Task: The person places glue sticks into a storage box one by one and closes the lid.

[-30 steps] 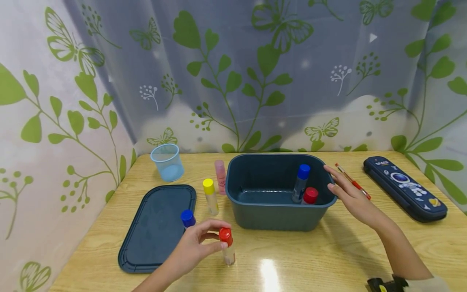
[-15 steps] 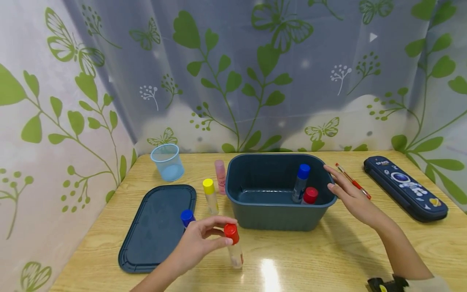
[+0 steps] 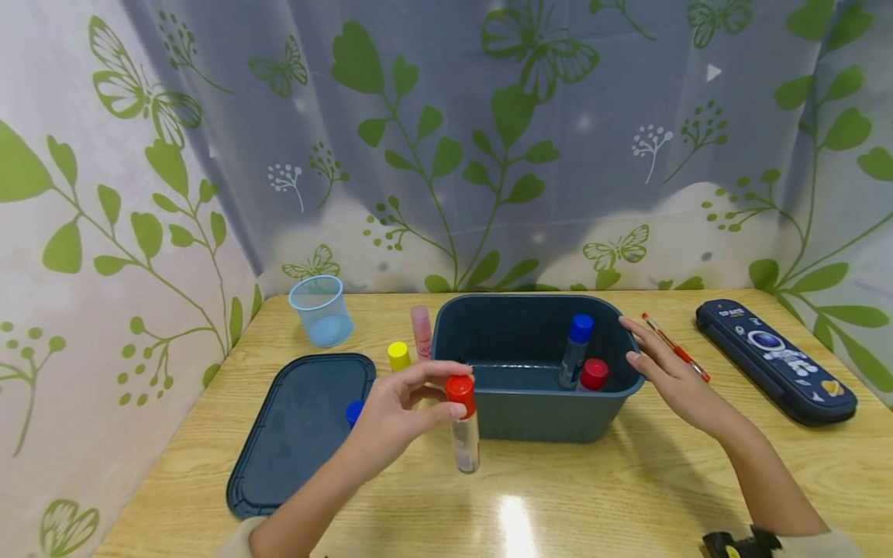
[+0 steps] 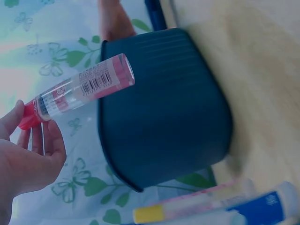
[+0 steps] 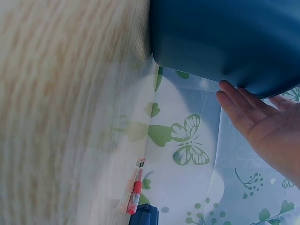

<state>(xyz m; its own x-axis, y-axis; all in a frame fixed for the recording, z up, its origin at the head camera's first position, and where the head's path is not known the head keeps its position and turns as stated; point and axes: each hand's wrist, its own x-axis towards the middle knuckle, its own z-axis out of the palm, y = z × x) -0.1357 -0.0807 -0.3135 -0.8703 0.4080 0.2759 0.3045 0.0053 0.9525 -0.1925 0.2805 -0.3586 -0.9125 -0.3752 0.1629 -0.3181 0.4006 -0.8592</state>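
My left hand (image 3: 398,415) pinches the red cap of a clear glue stick (image 3: 466,446) between thumb and fingers. The stick hangs upright above the table, just in front of a dark teal bin (image 3: 544,418); its barcode label shows in the left wrist view. With fingers extended, my right hand (image 3: 677,384) rests against the bin's right side. Inside the bin stand a blue-capped stick (image 3: 575,356) and a red-capped one (image 3: 593,375). Left of the bin are a yellow-capped stick (image 3: 398,356), a pink tube (image 3: 422,329) and a blue-capped stick (image 3: 353,412), partly behind my left hand.
A dark lid (image 3: 300,426) lies flat on the left of the table, with a clear blue cup (image 3: 322,314) behind it. To the right lie a red pen (image 3: 677,349) and a navy pencil case (image 3: 774,360). A patterned curtain (image 3: 530,178) hangs behind.
My left hand has raised the red-capped glue stick off the table and carried it rightward, toward the bin's front. My right hand has stayed at the bin's side.
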